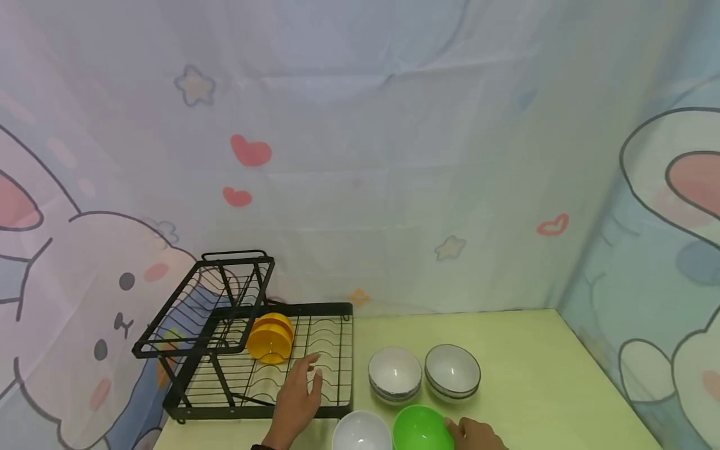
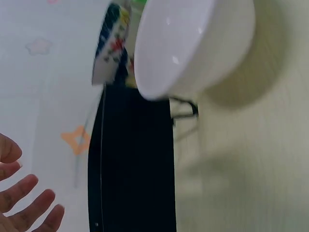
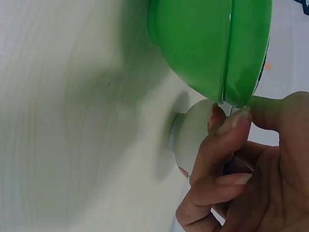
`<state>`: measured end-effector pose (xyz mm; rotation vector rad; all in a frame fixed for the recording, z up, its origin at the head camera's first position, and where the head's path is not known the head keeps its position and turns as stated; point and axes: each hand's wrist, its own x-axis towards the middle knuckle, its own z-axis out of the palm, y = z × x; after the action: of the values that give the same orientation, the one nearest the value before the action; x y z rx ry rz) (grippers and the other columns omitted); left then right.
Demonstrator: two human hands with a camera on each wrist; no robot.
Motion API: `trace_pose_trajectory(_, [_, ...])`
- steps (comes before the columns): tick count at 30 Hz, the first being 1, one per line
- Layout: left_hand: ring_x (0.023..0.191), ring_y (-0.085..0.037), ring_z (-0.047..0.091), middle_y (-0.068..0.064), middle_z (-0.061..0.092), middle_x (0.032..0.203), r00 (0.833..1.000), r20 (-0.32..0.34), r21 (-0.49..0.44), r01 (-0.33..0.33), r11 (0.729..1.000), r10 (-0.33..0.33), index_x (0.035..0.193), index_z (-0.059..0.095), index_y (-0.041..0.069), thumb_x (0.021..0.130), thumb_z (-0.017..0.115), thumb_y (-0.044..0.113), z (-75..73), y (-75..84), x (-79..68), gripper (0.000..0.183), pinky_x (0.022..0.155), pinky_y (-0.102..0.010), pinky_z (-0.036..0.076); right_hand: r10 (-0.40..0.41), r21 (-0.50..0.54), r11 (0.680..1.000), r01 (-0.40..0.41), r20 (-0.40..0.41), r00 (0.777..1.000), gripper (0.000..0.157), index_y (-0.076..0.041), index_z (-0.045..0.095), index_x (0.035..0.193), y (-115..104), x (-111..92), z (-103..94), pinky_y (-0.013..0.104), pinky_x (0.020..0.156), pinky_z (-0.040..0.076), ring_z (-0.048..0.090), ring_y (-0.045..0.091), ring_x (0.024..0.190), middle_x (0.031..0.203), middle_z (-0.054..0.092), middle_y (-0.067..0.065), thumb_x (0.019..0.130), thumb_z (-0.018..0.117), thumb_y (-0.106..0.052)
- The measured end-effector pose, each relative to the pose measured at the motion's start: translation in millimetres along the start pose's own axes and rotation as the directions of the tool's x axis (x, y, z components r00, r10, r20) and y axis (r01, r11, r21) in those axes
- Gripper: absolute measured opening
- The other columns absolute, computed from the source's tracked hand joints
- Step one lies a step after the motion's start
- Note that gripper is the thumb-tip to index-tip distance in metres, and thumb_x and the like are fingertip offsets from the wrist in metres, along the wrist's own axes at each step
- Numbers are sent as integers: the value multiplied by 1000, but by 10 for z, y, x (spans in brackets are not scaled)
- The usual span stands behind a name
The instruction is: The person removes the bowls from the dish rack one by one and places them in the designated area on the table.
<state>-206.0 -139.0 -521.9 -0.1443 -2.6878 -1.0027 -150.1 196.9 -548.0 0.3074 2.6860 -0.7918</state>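
My right hand (image 1: 475,433) is at the right rim of a bright green bowl (image 1: 422,430). In the right wrist view its thumb and fingers pinch that rim; a line runs around the green bowl (image 3: 212,43) below its edge, and I cannot tell whether two are nested. My left hand (image 1: 297,395) is held over the front edge of a black dish rack (image 1: 225,412), fingers spread and empty. Orange bowls (image 1: 270,344) stand on their sides in the rack. A white bowl (image 1: 362,432) sits just left of the green one, near the left wrist.
Behind the green bowl are two stacks of white bowls, a left stack (image 1: 395,372) and a right stack (image 1: 452,372). The rack's raised upper tier (image 1: 205,306) is at its left. A printed curtain (image 1: 394,187) hangs behind the pale yellow table (image 1: 534,375).
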Motion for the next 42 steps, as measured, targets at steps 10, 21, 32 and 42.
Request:
trace_pose_trajectory(10, [112,-37,62,-20,63,125,961,-91,284,-225,932,260,130,57,-1,92,67,13,-151,-485,358,42,93,-53,53,-21,82,996,27,-82,996,48,-12,49,72,42,-150,-199,29,55,31,38,15,57,61,40,0,103,41,-49])
trace_pose_trajectory(21, [121,-48,54,-30,54,134,948,-86,430,-243,869,307,134,50,-5,90,64,10,-309,-676,960,49,79,-58,55,-53,90,994,63,-107,993,47,-11,53,78,-35,-152,-457,29,53,31,40,16,58,64,44,3,104,36,-47])
trace_pose_trajectory(32, [136,-48,41,-28,44,146,988,115,440,-143,887,103,139,49,-1,92,59,11,-541,-760,1299,49,93,-57,53,-74,102,991,90,-151,986,44,-12,53,78,-48,-195,-483,29,50,29,37,15,55,62,43,1,104,37,-44])
trace_pose_trajectory(42, [131,-59,40,-30,43,145,975,206,476,-173,862,82,133,56,10,86,70,-1,-582,-797,1246,50,97,-64,48,-37,99,994,49,-115,993,47,-12,54,79,-32,-263,-421,28,51,29,37,15,55,63,43,1,104,36,-48])
